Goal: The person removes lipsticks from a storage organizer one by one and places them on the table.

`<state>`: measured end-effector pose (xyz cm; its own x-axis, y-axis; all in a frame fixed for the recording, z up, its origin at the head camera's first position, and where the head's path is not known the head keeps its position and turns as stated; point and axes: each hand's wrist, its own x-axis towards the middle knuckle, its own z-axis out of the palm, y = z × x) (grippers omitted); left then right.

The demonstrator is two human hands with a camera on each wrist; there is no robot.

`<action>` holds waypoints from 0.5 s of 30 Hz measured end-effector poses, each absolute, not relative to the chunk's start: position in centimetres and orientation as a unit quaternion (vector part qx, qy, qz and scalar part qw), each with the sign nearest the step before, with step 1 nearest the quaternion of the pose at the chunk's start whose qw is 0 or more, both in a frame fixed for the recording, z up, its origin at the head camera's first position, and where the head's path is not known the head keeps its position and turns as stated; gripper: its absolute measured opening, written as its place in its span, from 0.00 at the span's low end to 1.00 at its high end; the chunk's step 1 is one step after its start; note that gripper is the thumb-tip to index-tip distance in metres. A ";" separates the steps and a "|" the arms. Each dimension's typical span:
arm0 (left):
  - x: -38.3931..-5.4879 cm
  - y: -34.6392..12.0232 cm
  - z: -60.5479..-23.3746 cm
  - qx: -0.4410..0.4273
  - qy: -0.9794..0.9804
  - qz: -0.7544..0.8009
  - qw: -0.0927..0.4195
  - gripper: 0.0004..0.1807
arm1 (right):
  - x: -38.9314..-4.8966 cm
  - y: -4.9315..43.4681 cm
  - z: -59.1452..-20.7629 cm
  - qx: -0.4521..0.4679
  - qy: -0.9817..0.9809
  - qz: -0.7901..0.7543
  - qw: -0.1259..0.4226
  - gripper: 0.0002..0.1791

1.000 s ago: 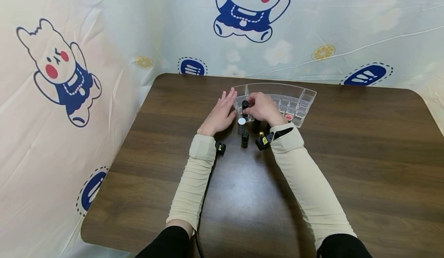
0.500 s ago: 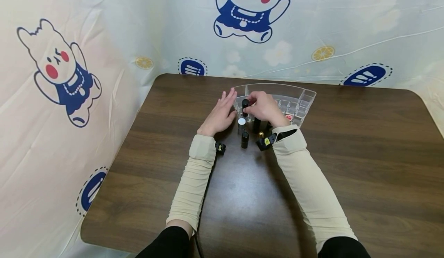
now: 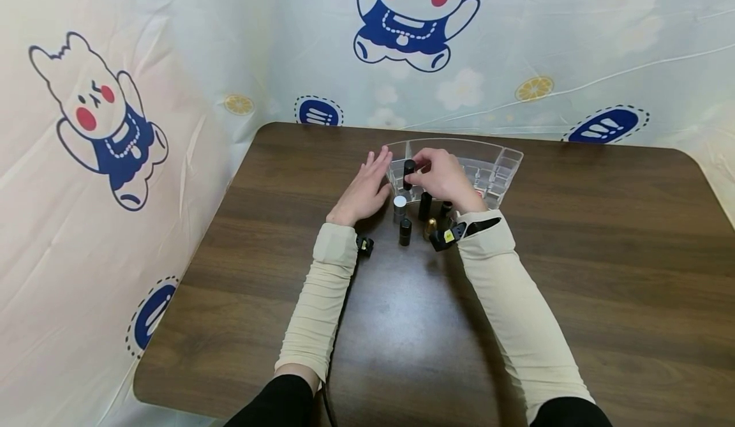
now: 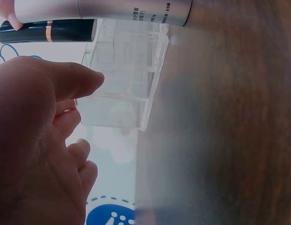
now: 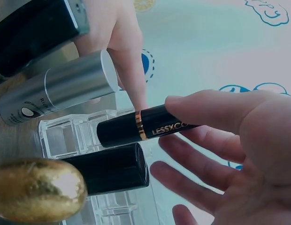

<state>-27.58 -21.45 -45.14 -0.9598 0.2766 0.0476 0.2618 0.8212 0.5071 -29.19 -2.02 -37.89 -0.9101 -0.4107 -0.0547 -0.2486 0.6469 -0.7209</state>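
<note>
Between thumb and fingers, my right hand [image 3: 445, 178] pinches a black lipstick [image 5: 119, 131] with a gold band, holding it over the left part of a clear acrylic organizer [image 3: 508, 162]. Its lower end shows against the compartments in the head view. My left hand [image 3: 362, 191] lies beside the organizer's left side, its fingers extended; whether they touch it I cannot tell. In the left wrist view the thumb [image 4: 82, 79] points toward the clear compartments. A silver tube [image 5: 65, 86] stands in front of the organizer, close to my left thumb.
Beside the silver tube stand a short black tube [image 3: 405, 232], a taller black tube [image 3: 425, 205], a gold-topped tube [image 3: 430, 228] and another dark tube [image 3: 446, 209]. The brown wooden table [image 3: 603, 254] meets a printed curtain [image 3: 574, 37] at its back edge.
My right hand has shifted slightly right and up with the lipstick, uncovering more of the tubes in front. The left hand stays where it was.
</note>
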 end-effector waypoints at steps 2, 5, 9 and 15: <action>-27.6 -21.5 -45.2 0.142 0.954 0.262 0.013 0.35 | -29.2 -2.0 -37.9 -0.187 0.899 -0.381 0.104 0.19; -27.6 -21.5 -45.2 0.143 0.955 0.261 0.012 0.35 | -29.1 -1.9 -37.8 -0.190 0.896 -0.389 0.099 0.18; -27.5 -21.4 -45.1 0.141 0.955 0.261 0.013 0.36 | -28.8 -1.8 -37.8 -0.187 0.892 -0.402 0.091 0.16; -27.4 -21.4 -45.1 0.137 0.954 0.265 0.016 0.36 | -28.7 -1.7 -37.6 -0.179 0.890 -0.411 0.085 0.16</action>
<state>-27.42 -21.41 -45.11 -0.9618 0.2703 0.0429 0.2538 0.8223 0.5092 -28.66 -1.65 -37.63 -0.9212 -0.3891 -0.0037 -0.2492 0.5971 -0.7625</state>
